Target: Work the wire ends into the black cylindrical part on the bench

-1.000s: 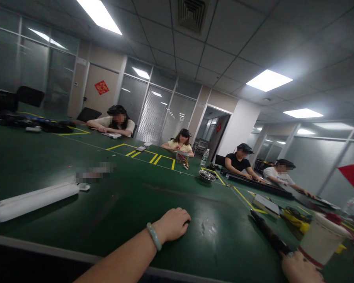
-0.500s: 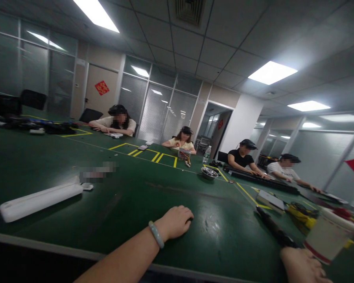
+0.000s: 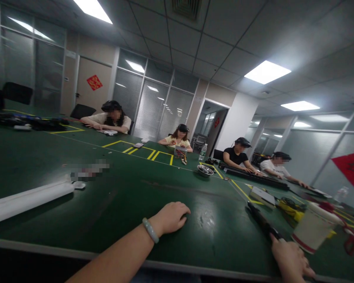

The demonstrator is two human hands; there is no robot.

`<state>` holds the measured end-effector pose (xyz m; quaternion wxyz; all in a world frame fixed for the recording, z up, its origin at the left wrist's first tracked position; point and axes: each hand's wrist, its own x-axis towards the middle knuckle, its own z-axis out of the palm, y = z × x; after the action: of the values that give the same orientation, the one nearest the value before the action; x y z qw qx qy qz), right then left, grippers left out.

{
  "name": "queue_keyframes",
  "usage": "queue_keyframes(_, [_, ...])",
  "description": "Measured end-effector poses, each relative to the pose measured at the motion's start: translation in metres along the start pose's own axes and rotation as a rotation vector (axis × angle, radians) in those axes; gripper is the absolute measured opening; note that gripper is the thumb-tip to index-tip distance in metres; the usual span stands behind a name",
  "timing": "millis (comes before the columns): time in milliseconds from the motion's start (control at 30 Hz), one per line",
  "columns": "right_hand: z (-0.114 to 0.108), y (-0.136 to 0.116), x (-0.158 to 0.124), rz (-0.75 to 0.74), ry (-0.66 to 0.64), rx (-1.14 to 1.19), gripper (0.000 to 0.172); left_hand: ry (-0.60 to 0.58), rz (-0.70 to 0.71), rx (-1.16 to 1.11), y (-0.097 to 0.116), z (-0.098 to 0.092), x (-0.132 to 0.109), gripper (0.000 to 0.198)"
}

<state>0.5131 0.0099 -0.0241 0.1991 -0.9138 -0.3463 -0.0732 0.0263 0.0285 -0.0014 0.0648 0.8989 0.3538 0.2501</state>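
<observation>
My left hand (image 3: 171, 218), with a pale green bangle (image 3: 150, 230) at the wrist, rests on the green table (image 3: 171, 188). Its fingers are loosely bent, the thumb stands apart from them, and nothing shows in the grasp. At the lower right, my right hand (image 3: 292, 257) is closed around the near end of a long black object (image 3: 261, 221) with a slim shaft. What kind of object it is I cannot make out. Beside that hand stands a large white cup (image 3: 315, 228) with red bands and something red on top.
A long white bar-shaped object (image 3: 32, 199) lies left. Farther off are a metal bowl (image 3: 205, 170), a water bottle (image 3: 203, 152), a silver box-like item (image 3: 262, 196) and yellow cord (image 3: 292, 210). Several people in caps sit along the table's far side, one at a long black object (image 3: 253, 176).
The view has swung slightly right, so everything sits farther left. My left thumb has parted from the fingers. More of my right hand shows at the black object's end.
</observation>
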Motion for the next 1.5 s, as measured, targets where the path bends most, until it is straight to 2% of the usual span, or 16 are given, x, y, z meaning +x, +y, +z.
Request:
queue_keyframes(100, [0.000, 0.000, -0.017, 0.061, 0.100, -0.057, 0.056, 0.043, 0.012, 0.009, 0.000, 0.000, 0.000, 0.028])
queue_keyframes(233, [0.006, -0.002, -0.050, -0.052, 0.160, -0.144, 0.062, 0.109, 0.066, 0.055, 0.002, 0.001, 0.002, 0.026])
queue_keyframes(367, [0.008, -0.021, -0.092, -0.233, 0.195, -0.185, 0.053, 0.131, 0.183, 0.077, 0.008, -0.001, 0.004, 0.027])
queue_keyframes(467, [0.007, -0.051, -0.130, -0.402, 0.181, -0.144, 0.041, 0.136, 0.255, 0.090, 0.014, -0.004, 0.005, 0.030])
queue_keyframes(600, [0.003, -0.110, -0.189, -0.637, 0.082, -0.029, 0.029, 0.168, 0.286, 0.098, 0.022, -0.007, 0.005, 0.031])
queue_keyframes(733, [0.001, -0.169, -0.247, -0.845, -0.057, 0.134, 0.025, 0.184, 0.233, 0.100, 0.024, -0.009, 0.006, 0.026])
queue_keyframes(800, [0.003, -0.195, -0.265, -0.952, -0.138, 0.198, 0.030, 0.202, 0.167, 0.113, 0.020, -0.008, 0.006, 0.026])
queue_keyframes(900, [0.006, -0.226, -0.270, -1.082, -0.216, 0.233, 0.047, 0.268, 0.004, 0.149, 0.007, -0.007, 0.006, 0.029])
queue_keyframes(1033, [0.010, -0.255, -0.250, -1.183, -0.238, 0.191, 0.046, 0.294, -0.187, 0.206, -0.012, -0.003, 0.008, 0.031])
queue_keyframes(1167, [0.013, -0.271, -0.234, -1.236, -0.231, 0.141, 0.044, 0.266, -0.282, 0.204, -0.021, 0.000, 0.010, 0.033])
queue_keyframes(1333, [0.012, -0.275, -0.231, -1.249, -0.252, 0.168, 0.042, 0.227, -0.364, 0.196, -0.024, 0.002, 0.009, 0.040])
queue_keyframes(1500, [-0.009, -0.250, -0.213, -1.070, -0.268, 0.248, 0.058, 0.111, -0.320, 0.250, -0.028, 0.003, 0.006, 0.044])
